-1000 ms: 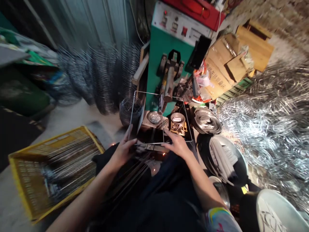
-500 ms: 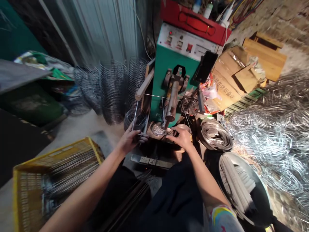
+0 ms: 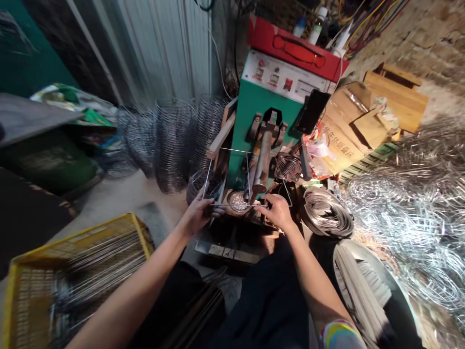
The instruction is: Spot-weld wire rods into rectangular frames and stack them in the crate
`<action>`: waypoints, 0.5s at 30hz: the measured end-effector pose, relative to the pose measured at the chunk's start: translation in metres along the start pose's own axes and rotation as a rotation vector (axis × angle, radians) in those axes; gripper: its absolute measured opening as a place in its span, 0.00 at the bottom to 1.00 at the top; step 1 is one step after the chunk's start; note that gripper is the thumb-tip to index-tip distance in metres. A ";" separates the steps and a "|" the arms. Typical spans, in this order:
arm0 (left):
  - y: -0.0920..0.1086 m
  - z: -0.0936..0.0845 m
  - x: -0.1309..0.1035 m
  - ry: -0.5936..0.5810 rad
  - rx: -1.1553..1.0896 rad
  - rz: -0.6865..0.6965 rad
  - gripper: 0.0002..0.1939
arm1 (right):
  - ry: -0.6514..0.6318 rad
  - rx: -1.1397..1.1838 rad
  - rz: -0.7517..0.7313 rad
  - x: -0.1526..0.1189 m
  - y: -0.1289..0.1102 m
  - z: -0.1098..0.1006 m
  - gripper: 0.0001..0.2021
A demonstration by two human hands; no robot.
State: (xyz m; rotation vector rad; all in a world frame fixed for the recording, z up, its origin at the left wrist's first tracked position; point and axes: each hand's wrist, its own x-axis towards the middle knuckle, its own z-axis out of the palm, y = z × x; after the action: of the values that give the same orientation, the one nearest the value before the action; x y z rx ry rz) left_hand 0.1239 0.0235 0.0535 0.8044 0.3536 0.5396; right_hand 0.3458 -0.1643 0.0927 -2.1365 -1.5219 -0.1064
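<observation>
Now a thin wire frame point(image 3: 236, 150) is held up in front of a green machine point(image 3: 242, 121) by 2 hands. At its near left corner, the wire is gripped by the left hand point(image 3: 197, 214), with the thumb and fingers closed on it. Farther right, the near side is pinched between the thumb and fingers of the right hand point(image 3: 278, 212). Part of the far side is hidden by the machine's thick metal arm point(image 3: 263, 162), and whether the wire is touched by the machine cannot be told.

The work seems to be partly done. The outside of the frame seems to be made, and 1 bar point(image 3: 248, 172) is laid across it, from the far side to the near side. Whether that bar is joined at its ends cannot be seen, so how much is left to do cannot be told. Below the frame, small shiny bits point(image 3: 239, 200) are held in a round dish point(image 3: 228, 199). Off to the left, long rods point(image 3: 105, 261) are kept in a yellow crate point(image 3: 72, 239), and none of them is touched.
</observation>
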 end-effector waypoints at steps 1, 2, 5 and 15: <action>0.000 -0.001 0.001 0.001 0.007 0.000 0.46 | 0.009 -0.002 -0.011 0.001 0.001 0.001 0.20; 0.000 -0.001 0.001 0.003 0.014 0.002 0.46 | 0.016 -0.001 -0.023 0.001 0.001 0.002 0.20; 0.000 -0.006 0.000 0.003 0.046 -0.007 0.47 | 0.031 0.036 -0.068 -0.003 0.005 0.004 0.20; 0.000 -0.008 0.001 -0.015 0.111 0.012 0.48 | 0.256 0.370 0.583 -0.024 0.050 -0.011 0.24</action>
State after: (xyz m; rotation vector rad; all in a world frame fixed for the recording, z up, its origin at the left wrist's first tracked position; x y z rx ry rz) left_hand 0.1206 0.0286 0.0482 0.9175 0.3676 0.5290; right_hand 0.3843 -0.2020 0.0764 -2.0728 -0.6728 0.0959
